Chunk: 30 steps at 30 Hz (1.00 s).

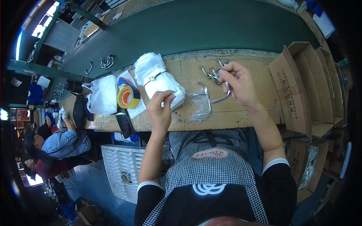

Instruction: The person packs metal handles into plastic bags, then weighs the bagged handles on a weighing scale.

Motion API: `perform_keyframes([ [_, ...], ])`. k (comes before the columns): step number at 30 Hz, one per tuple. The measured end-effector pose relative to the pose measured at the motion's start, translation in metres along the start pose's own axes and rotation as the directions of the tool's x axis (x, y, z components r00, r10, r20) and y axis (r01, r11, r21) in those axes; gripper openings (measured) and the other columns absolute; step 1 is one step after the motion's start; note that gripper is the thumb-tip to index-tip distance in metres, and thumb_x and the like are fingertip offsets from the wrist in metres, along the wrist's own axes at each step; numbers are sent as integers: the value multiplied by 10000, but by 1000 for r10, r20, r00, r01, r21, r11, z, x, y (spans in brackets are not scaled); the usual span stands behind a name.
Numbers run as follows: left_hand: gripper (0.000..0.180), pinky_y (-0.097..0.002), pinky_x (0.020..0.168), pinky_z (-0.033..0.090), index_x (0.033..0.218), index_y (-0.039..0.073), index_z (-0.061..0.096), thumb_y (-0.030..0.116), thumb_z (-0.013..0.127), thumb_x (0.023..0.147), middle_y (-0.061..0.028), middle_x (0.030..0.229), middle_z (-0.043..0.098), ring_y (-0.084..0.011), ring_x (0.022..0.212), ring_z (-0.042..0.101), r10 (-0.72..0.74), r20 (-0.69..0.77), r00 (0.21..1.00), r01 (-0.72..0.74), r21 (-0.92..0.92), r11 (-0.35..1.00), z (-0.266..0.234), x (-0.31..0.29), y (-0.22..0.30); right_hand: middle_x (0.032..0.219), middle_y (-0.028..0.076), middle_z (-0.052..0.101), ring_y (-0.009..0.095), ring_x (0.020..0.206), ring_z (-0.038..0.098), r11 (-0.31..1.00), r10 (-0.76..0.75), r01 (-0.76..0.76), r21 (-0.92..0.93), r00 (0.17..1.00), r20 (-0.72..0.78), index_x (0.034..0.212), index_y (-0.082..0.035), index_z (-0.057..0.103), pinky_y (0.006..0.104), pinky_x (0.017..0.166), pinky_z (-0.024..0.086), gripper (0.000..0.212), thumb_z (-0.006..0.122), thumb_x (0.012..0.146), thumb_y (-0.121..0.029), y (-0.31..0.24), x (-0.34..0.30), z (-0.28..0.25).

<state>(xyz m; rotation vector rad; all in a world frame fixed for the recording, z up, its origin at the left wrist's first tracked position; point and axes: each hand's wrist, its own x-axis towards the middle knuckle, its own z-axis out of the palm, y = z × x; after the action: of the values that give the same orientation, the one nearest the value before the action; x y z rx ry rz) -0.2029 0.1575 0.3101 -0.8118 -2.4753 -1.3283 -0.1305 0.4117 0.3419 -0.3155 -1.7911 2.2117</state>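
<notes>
My right hand [241,84] is closed around a curved metal handle [225,97] with a shiny finish, held above the cardboard-covered bench. Beside it lies another metal handle [206,107] in a clear plastic bag. My left hand [160,111] is pinched shut at the near edge of a stack of clear-white plastic bags [166,86]; what is between its fingertips, if anything, is too small to tell. A dark band crosses the bag stack. Just beyond my right hand, several loose metal handles [211,75] lie on the cardboard, partly hidden by my fingers.
Left of the bags are tape rolls [128,97], a white plastic bag [103,95] and a phone [124,124]. Open cardboard boxes [296,90] stand at the right. A green belt [211,28] runs behind the bench. Co-workers [66,145] sit at the far left.
</notes>
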Motion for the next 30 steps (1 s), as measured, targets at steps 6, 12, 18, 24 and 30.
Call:
perform_keyframes([
  [6,96,-275,625,478,919,-29,654,-18,666,824,-117,777,642,-179,673,615,-70,-87,994,60,-108,992,5,-4,9,739,68,633,51,481,549,952,82,-170,254,942,325,916,4,584,157,361,366,93,600,923,-88,2,7,27],
  [12,96,-239,652,466,922,-23,662,-60,586,877,-60,771,622,-108,715,590,-28,-74,997,18,-127,992,-1,-4,11,734,65,630,55,482,551,903,174,-313,293,893,416,910,1,579,154,364,364,89,598,923,-84,5,9,35],
  [18,200,-287,549,455,928,14,691,-104,619,784,-94,738,577,-199,615,574,273,-12,962,-271,75,960,-8,-10,38,794,52,622,57,552,586,796,278,-404,450,906,321,943,-41,547,132,392,385,68,576,945,-103,19,10,38],
  [24,113,-291,479,411,912,-30,648,-71,662,808,-87,675,560,-178,533,528,220,-40,975,-222,-63,973,6,-19,55,937,107,642,161,795,660,877,-459,470,-105,882,110,962,-36,538,232,593,526,64,565,941,-90,36,-43,66],
  [30,118,-289,477,426,847,14,625,-24,704,769,-91,688,579,-200,540,556,458,-63,887,-456,53,889,13,-44,74,1116,137,652,249,982,646,133,-703,897,-421,385,598,822,-41,593,358,803,523,102,645,773,-113,50,-52,41],
])
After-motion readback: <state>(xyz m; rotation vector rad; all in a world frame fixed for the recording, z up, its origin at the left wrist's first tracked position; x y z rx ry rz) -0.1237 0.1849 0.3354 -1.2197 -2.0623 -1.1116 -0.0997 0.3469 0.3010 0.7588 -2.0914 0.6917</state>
